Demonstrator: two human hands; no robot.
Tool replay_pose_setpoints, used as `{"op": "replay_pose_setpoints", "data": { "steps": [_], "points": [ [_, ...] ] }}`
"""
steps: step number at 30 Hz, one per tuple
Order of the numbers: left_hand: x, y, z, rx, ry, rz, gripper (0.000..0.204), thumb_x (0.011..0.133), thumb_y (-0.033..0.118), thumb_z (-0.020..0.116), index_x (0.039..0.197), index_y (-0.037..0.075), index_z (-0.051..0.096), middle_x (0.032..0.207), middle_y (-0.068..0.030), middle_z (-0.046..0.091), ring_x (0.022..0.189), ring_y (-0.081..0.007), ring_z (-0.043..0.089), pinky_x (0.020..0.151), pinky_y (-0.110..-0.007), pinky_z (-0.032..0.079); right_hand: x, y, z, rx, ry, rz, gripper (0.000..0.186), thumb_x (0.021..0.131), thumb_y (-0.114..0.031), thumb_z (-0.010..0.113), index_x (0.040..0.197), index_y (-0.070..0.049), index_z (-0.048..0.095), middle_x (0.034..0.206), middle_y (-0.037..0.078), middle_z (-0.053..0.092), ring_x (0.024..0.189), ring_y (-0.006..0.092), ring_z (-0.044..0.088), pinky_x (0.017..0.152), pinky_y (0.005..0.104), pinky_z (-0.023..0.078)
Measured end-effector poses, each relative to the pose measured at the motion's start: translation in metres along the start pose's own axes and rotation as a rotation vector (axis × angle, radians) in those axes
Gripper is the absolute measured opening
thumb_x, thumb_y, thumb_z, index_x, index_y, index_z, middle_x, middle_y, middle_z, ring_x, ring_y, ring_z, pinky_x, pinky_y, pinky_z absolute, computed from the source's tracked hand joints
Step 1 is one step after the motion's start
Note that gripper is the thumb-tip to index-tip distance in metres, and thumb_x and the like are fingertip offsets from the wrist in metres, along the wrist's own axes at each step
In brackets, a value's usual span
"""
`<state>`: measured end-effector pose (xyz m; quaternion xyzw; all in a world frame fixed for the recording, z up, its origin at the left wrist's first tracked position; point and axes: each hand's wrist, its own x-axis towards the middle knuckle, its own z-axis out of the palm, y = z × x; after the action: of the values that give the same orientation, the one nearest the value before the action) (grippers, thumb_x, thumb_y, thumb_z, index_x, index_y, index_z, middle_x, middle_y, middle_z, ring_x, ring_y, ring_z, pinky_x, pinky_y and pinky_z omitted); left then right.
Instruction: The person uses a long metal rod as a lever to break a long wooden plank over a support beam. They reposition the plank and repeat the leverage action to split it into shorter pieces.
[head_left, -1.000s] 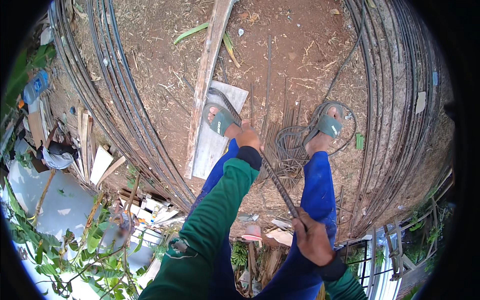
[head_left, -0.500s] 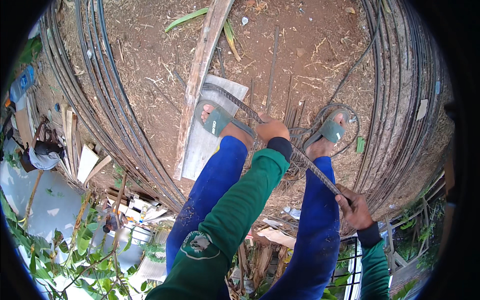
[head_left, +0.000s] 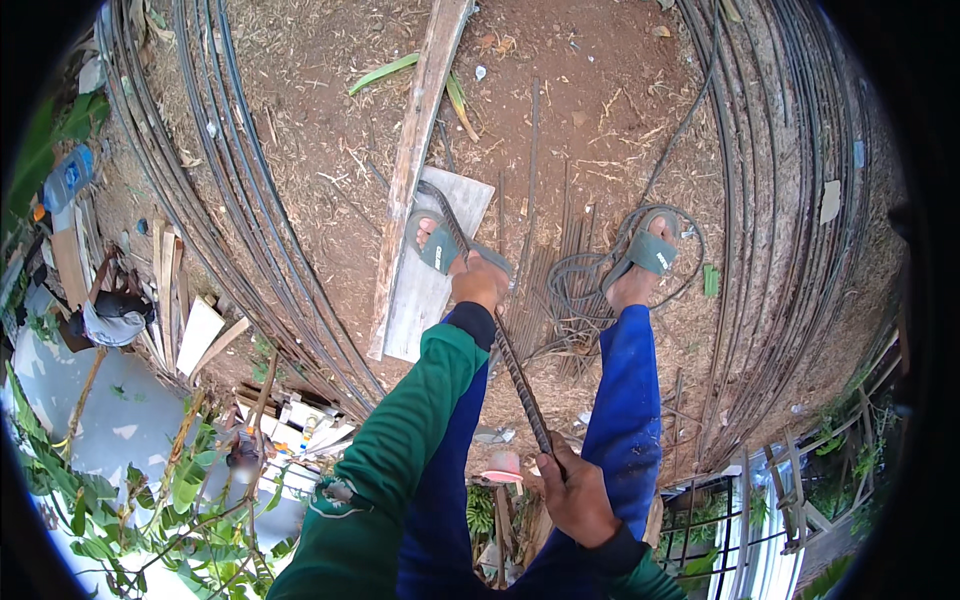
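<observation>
The bar (head_left: 522,385) ran from 11 to 5 o'clock, both hands gripping it: left hand (head_left: 478,282) near the centre, right hand (head_left: 580,500) at 5, spaced probably for leverage; a sandal (head_left: 436,248) perhaps steadied the board (head_left: 410,325).

Since half a second ago, the right hand (head_left: 582,496) has swung from the right of the frame to the lower middle. The left hand (head_left: 478,280) has moved left too. The ribbed metal bar (head_left: 522,382) now slants more steeply.
</observation>
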<state>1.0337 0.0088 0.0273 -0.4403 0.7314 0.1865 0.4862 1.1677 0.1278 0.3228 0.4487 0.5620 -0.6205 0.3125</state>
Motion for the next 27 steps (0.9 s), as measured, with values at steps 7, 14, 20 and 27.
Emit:
{"op": "replay_pose_setpoints", "data": {
  "steps": [7,14,20,27],
  "points": [
    [-0.003,0.012,0.051,0.016,0.162,-0.076,0.069,0.102,0.047,0.038,0.089,-0.015,0.063,0.081,-0.0319,0.067,0.076,-0.0427,0.068,0.068,-0.049,0.055,0.041,0.048,-0.067,-0.056,0.020,0.114,0.033,0.097,-0.015,0.061,0.120,0.009,0.061,0.084,0.019,0.069,0.069,0.0111,0.059,0.064,0.0304,0.051],
    [0.010,0.023,0.133,-0.198,0.494,-0.001,0.070,0.101,0.049,0.042,0.094,-0.018,0.060,0.085,-0.0353,0.064,0.083,-0.0484,0.064,0.069,-0.051,0.050,0.141,0.120,-0.166,-0.035,-0.168,0.245,0.041,0.097,-0.018,0.063,0.125,0.010,0.058,0.125,0.026,0.062,0.117,0.0249,0.059,0.103,0.0323,0.043],
    [-0.005,0.023,0.107,-0.209,0.401,0.003,0.071,0.101,0.048,0.041,0.089,-0.019,0.060,0.084,-0.0391,0.062,0.079,-0.0523,0.062,0.071,-0.055,0.048,0.105,0.105,-0.140,-0.108,-0.076,0.108,0.034,0.098,-0.019,0.060,0.124,0.002,0.062,0.099,0.021,0.072,0.088,0.0187,0.069,0.079,0.0318,0.053],
    [0.034,-0.027,0.004,0.134,0.080,0.143,0.065,0.099,0.049,0.047,0.101,-0.015,0.059,0.080,-0.0279,0.066,0.072,-0.0359,0.068,0.060,-0.044,0.052,0.011,0.012,-0.024,-0.029,0.064,0.131,0.033,0.095,-0.013,0.063,0.123,0.004,0.060,0.083,0.028,0.065,0.077,0.0363,0.071,0.063,0.0361,0.054]
  ]
}}
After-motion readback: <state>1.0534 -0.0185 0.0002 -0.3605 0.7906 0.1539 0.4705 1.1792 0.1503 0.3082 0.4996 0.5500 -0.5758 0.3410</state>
